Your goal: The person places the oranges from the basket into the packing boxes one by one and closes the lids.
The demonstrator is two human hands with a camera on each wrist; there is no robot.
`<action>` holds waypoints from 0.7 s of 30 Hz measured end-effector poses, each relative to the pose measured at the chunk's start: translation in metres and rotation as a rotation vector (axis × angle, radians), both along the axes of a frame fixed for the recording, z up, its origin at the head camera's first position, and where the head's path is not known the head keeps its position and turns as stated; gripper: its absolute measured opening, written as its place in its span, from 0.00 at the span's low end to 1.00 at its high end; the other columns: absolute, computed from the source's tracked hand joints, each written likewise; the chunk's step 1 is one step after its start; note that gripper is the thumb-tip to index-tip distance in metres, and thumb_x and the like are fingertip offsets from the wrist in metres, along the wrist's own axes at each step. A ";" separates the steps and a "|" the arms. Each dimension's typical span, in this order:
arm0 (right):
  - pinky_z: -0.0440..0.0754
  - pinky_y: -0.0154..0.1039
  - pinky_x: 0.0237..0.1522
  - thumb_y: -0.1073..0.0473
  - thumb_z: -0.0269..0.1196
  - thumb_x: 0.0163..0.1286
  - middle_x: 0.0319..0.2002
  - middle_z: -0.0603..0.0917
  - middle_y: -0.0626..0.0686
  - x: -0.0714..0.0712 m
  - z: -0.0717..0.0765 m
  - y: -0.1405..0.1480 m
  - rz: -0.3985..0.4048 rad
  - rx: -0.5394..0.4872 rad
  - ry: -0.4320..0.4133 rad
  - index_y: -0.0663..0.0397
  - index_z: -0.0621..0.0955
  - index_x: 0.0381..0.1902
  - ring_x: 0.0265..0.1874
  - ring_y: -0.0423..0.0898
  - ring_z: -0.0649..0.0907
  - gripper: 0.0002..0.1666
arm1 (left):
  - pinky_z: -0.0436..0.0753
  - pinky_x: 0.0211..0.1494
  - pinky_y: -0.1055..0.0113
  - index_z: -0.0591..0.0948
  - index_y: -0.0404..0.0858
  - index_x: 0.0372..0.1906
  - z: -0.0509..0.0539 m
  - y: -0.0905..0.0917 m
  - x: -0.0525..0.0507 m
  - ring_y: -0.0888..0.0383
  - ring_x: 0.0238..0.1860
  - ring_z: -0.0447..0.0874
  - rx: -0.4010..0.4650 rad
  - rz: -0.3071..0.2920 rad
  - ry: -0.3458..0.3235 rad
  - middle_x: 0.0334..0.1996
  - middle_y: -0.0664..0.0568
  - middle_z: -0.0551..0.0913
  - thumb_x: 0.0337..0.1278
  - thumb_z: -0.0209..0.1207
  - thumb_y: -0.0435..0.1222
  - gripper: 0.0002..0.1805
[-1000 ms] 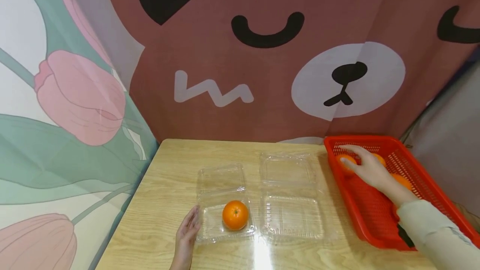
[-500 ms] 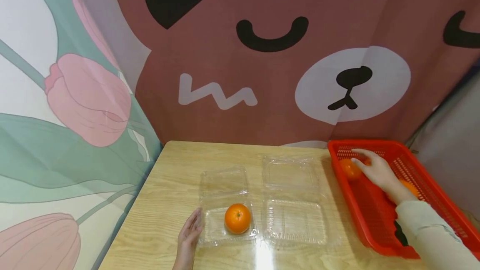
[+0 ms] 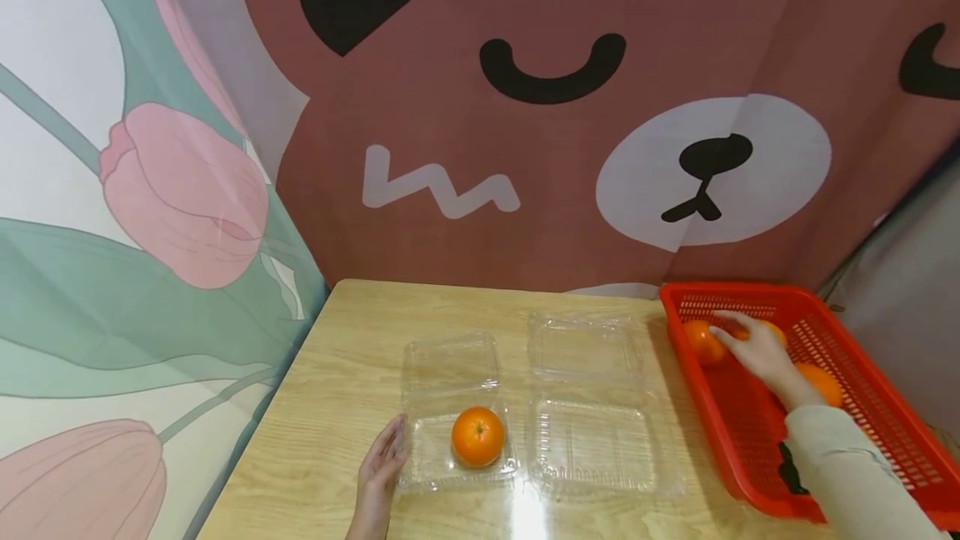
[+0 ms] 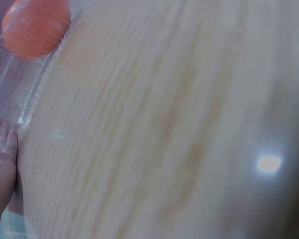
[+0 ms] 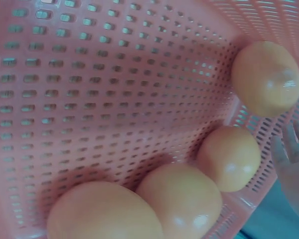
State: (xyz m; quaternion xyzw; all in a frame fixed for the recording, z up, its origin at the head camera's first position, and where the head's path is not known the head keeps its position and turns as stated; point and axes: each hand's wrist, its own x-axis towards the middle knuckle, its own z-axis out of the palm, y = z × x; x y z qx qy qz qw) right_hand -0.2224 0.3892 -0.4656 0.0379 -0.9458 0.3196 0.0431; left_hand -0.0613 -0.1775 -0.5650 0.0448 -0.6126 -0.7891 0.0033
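Note:
My left hand (image 3: 378, 465) lies at the left edge of an open clear plastic clamshell box (image 3: 431, 461), its fingers fairly straight and touching or very near the edge. One orange (image 3: 477, 437) sits in the box's front half; the left wrist view shows that orange (image 4: 37, 30) too. My right hand (image 3: 757, 357) reaches into the red basket (image 3: 738, 432), above and between an orange (image 3: 701, 343) at the left wall and another orange (image 3: 772, 333) behind. In the right wrist view the fingers (image 5: 290, 142) are extended, apart from the nearby orange (image 5: 229, 158).
A second open clear clamshell box (image 3: 592, 444) stands between the first box and the basket. Another orange (image 3: 820, 383) lies by the basket's right side, partly behind the right forearm. A dark object (image 3: 791, 469) shows beside the sleeve (image 3: 847, 457). A curtain (image 3: 555, 190) hangs behind the table.
My right hand has shifted slightly right and toward me, off the leftmost orange in the basket. The left hand keeps its place by the box. The head view has turned slightly.

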 end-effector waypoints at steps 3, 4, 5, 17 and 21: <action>0.69 0.69 0.53 0.49 0.56 0.76 0.62 0.67 0.80 -0.003 -0.006 0.003 -0.003 -0.013 -0.030 0.73 0.69 0.64 0.59 0.77 0.67 0.33 | 0.65 0.62 0.81 0.52 0.25 0.75 0.001 0.000 0.000 0.80 0.61 0.64 -0.002 0.003 0.000 0.76 0.34 0.49 0.71 0.48 0.30 0.33; 0.68 0.70 0.53 0.49 0.55 0.76 0.63 0.66 0.81 -0.004 -0.007 0.004 -0.005 -0.020 -0.044 0.74 0.68 0.65 0.59 0.78 0.67 0.34 | 0.65 0.62 0.81 0.52 0.25 0.75 0.001 0.000 0.000 0.80 0.61 0.64 -0.003 0.005 0.001 0.76 0.34 0.49 0.71 0.48 0.30 0.33; 0.68 0.70 0.53 0.49 0.55 0.77 0.63 0.65 0.81 -0.005 -0.009 0.005 -0.009 -0.024 -0.048 0.74 0.68 0.65 0.59 0.78 0.66 0.34 | 0.66 0.62 0.81 0.52 0.25 0.74 0.001 0.001 0.000 0.80 0.61 0.65 -0.001 0.009 0.000 0.75 0.34 0.50 0.71 0.48 0.29 0.33; 0.63 0.72 0.57 0.47 0.56 0.76 0.64 0.61 0.83 -0.008 -0.026 0.004 -0.031 -0.071 -0.111 0.77 0.62 0.67 0.61 0.80 0.62 0.40 | 0.67 0.63 0.80 0.51 0.22 0.73 -0.003 0.001 -0.002 0.79 0.61 0.66 0.020 0.025 0.010 0.75 0.38 0.55 0.70 0.48 0.28 0.33; 0.60 0.72 0.61 0.45 0.56 0.75 0.66 0.57 0.83 -0.011 -0.030 0.002 -0.031 -0.080 -0.151 0.79 0.58 0.69 0.63 0.80 0.59 0.44 | 0.67 0.63 0.80 0.51 0.23 0.74 -0.001 0.001 -0.001 0.81 0.60 0.65 0.012 0.017 -0.002 0.75 0.35 0.52 0.71 0.48 0.29 0.33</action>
